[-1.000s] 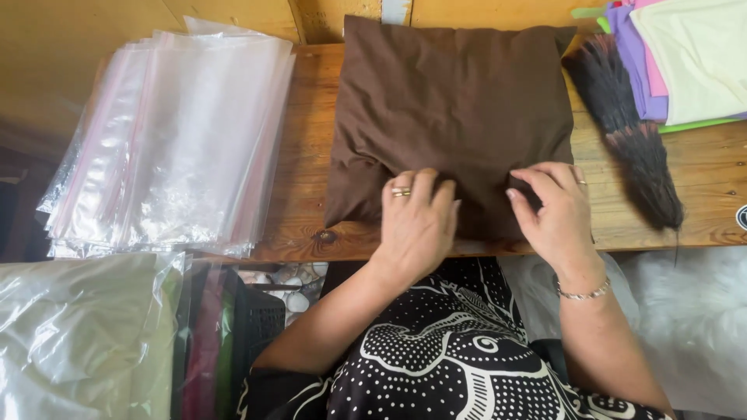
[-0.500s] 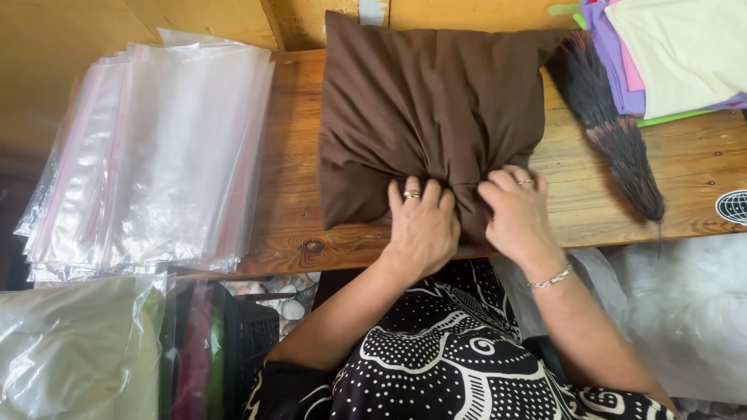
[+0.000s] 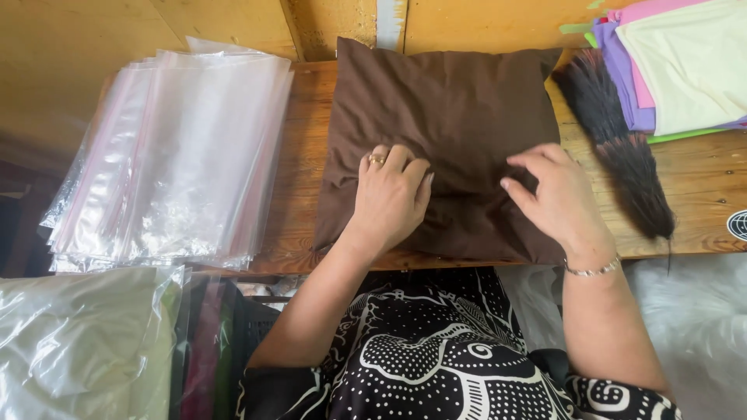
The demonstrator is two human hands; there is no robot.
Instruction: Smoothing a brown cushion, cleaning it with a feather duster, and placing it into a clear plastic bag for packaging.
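Fingers point(image 3: 405, 167) of both hands press brown cushion point(image 3: 451, 109)

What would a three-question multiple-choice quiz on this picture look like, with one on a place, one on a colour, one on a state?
1. Where does the stack of clear plastic bags lie?
A. To the left of the brown cushion
B. On top of the cushion
C. Under the brush

2. What colour is the cushion?
A. Yellow
B. Brown
C. White

3. How are the hands placed?
A. Both lifted clear of the table
B. Both resting on the cushion
C. One holding the brush

Answers: 1 A, the bags sit on the wooden table at the cushion's left side. 2 B, its cloth is dark brown all over. 3 B, the left hand lies flat on the cloth and the right hand presses it with bent fingers, while the dark brush lies untouched to the right.
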